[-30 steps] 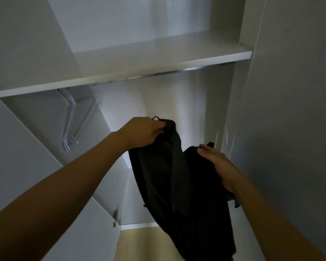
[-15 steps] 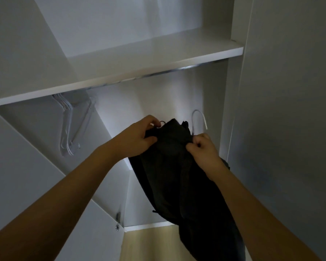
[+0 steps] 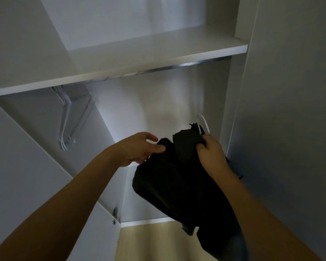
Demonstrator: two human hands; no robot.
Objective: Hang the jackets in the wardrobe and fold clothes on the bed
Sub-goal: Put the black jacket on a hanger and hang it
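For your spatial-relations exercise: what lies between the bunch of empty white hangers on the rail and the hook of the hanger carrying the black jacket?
In the head view, only the bare wardrobe back wall and rail separate the empty hangers from the hook; nothing hangs there.

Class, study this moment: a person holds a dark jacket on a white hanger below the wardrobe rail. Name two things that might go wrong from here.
1. The left hand touches the jacket only at one shoulder with fairly straight fingers, so that side may slide off the hanger.
2. The hanger hook sits well below the rail, close to the right wall; it may miss or snag.
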